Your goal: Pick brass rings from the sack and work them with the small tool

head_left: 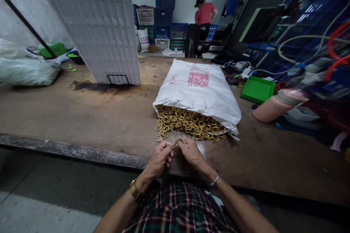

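My left hand (161,158) is closed, pinching a small brass ring at its fingertips near the table's front edge. My right hand (191,151) is closed round a thin metal tool whose tip pokes up toward the ring. Both hands meet just in front of a heap of brass rings (188,123) that spills from the open mouth of a white sack (198,89) lying flat on the brown table (82,112). A few loose rings lie at the heap's left edge.
A white ribbed panel (101,25) stands upright at the back left. A green tray (257,89) and hoses lie at the right. A filled white bag (27,70) is far left. A person in a red top (204,16) stands by stacked crates (164,10).
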Demonstrator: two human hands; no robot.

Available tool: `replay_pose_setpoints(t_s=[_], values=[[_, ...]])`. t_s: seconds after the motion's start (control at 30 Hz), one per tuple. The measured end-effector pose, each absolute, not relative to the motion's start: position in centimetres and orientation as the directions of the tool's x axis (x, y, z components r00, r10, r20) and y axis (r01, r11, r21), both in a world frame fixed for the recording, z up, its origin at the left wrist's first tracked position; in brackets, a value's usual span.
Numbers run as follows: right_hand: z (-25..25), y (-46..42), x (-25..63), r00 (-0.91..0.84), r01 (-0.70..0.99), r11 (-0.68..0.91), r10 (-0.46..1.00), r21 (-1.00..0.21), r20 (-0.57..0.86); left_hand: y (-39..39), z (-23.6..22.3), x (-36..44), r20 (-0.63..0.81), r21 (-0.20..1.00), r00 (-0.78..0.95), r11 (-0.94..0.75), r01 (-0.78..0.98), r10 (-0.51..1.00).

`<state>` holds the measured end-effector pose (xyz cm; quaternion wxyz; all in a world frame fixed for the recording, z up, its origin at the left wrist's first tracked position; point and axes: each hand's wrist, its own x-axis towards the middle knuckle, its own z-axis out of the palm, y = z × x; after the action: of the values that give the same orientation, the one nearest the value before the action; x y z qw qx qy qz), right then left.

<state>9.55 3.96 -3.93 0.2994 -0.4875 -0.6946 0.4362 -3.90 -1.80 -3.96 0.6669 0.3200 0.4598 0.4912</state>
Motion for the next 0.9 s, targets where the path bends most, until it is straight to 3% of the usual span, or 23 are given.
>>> replay_pose_setpoints(t_s=[0.33,0.73,0.9], values=[[-4.3,2.4,9.7,-0.564,0.633,0.5,0.821,-0.591,0.089,-1.6,-3.9,-3.9,-0.292,0.925,0.006,0.284,-0.251,0.956],[-4.3,2.3,9.5,-0.574,0.745,0.518,0.819,-0.42,-0.007,-1.7,-4.3,-4.0,-0.264,0.96,-0.042,0.258,-0.109,0.964],[-5.0,3.2,9.3,-0.527,0.803,0.474,0.847,-0.361,-0.061,-2.6,-3.8,-4.3,-0.318,0.931,0.026,0.318,-0.181,0.948]])
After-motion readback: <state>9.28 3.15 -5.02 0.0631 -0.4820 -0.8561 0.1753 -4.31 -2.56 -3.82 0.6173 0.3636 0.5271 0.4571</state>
